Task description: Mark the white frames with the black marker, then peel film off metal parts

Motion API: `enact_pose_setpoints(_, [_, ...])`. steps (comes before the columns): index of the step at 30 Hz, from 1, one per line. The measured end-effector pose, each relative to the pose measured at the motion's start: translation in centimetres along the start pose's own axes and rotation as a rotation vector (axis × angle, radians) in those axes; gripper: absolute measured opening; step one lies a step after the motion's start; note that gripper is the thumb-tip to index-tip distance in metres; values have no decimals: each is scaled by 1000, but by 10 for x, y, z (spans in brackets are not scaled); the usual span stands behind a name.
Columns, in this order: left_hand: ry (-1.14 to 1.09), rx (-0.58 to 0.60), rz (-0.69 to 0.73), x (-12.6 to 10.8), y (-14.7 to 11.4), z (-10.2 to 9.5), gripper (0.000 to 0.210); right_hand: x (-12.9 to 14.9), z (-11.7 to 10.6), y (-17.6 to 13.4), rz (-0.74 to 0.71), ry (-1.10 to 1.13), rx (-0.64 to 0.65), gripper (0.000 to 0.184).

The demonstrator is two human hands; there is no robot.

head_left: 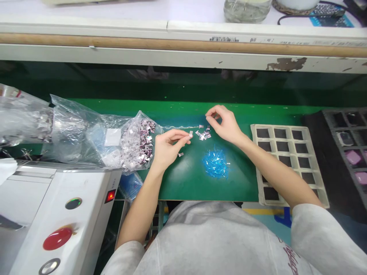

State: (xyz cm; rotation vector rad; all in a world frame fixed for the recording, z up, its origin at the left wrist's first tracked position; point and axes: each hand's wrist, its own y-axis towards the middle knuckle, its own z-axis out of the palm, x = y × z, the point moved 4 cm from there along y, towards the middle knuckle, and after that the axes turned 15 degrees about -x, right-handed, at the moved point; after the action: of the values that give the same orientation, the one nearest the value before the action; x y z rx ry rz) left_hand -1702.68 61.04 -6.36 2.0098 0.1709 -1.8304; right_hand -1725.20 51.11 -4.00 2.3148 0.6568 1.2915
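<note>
My left hand point(169, 147) pinches a small silvery metal piece point(190, 133) between thumb and fingertips, just above the green table. To its right lies a loose cluster of similar small metal pieces point(203, 135). One more such piece point(180, 154) rests below the left fingers. My right hand point(225, 124) hovers just beyond the cluster, its thumb and forefinger closed together. Whatever those fingers hold, if anything, is too small to make out. Nearer my body, a pile of thin blue slivers point(215, 164) is spread on the table.
Beside my left hand lies an open clear plastic bag point(134, 147) filled with metal pieces. A white machine point(86, 206) with buttons stands at lower left. A cream compartment tray point(254, 141) sits under my right forearm, with a black tray point(321, 152) beyond. A shelf point(172, 55) crosses the back.
</note>
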Motion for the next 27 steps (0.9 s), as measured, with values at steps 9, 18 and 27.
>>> enact_pose_setpoints(9, [36, -67, 29, 11, -7, 4, 25, 57, 12, -23, 4, 301, 116, 11])
enact_pose_setpoints(18, [37, -35, 78, 10, -8, 6, 21, 50, 19, -27, -41, 320, 83, 10])
enact_pose_setpoints(27, [44, -11, 114, 9, -8, 7, 18, 43, 23, -26, -9, 274, 86, 9])
